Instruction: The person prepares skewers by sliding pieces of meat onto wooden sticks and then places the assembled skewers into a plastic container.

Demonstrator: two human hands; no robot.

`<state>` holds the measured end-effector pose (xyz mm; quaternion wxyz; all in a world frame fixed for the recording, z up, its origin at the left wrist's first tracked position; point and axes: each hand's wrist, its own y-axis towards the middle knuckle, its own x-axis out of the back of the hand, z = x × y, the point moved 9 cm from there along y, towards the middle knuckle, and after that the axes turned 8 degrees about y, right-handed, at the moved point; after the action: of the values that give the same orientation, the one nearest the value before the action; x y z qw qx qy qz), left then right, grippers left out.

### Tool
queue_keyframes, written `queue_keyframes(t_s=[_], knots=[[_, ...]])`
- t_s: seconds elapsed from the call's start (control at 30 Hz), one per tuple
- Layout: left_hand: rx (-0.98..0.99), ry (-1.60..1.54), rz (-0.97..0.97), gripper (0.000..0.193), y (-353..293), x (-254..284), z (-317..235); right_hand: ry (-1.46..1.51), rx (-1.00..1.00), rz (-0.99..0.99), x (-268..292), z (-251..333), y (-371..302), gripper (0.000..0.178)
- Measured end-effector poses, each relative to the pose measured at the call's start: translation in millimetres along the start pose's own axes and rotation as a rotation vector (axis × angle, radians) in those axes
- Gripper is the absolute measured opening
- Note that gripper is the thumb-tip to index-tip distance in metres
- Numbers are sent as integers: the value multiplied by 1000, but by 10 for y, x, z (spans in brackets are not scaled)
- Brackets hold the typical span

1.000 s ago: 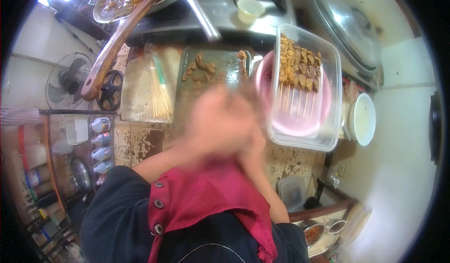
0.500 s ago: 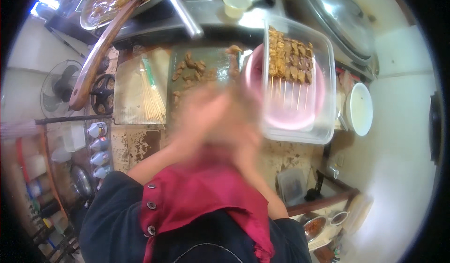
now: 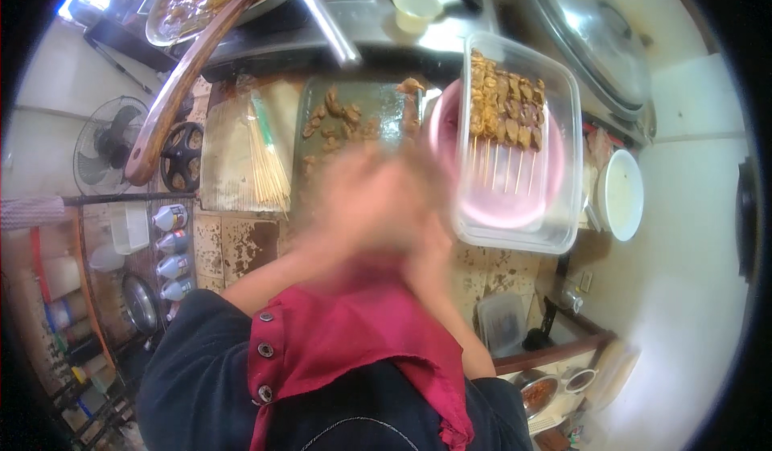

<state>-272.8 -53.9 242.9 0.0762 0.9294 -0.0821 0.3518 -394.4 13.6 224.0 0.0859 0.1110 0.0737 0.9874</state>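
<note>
While the left hand (image 3: 359,202) and the right hand (image 3: 426,224) met in front of the body, over the near edge of a dark tray (image 3: 384,104), both were so blurred that I could not tell how wide or narrow either grip was, or whether anything was held between the fingers. Small brown meat pieces (image 3: 350,115) lay scattered in the tray just beyond the hands, with a longer piece along its right side. To the left, a bundle of thin bamboo sticks (image 3: 268,166), with a green strip at its upper part, rested on a worn, pale board (image 3: 227,157). On the right, a clear plastic container (image 3: 517,239) sat over a pink basin (image 3: 441,129), near the right hand; inside it, loaded meat skewers (image 3: 507,101) lay side by side, their bare ends toward the person. A white bowl (image 3: 621,195) stood farther right. Toward the upper left, a long wooden handle (image 3: 183,96) reached out from a wide pan of saucy food (image 3: 186,5).
</note>
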Motion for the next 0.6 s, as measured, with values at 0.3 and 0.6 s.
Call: queue_keyframes(t_s=[0.3,0.6], knots=[[78,-301,-97,7,-35,-230,409,100,-36,5,32,-53,9,11],[245,-581,-22,7,-136,-150,637,194,-163,-72,576,171,90,14]])
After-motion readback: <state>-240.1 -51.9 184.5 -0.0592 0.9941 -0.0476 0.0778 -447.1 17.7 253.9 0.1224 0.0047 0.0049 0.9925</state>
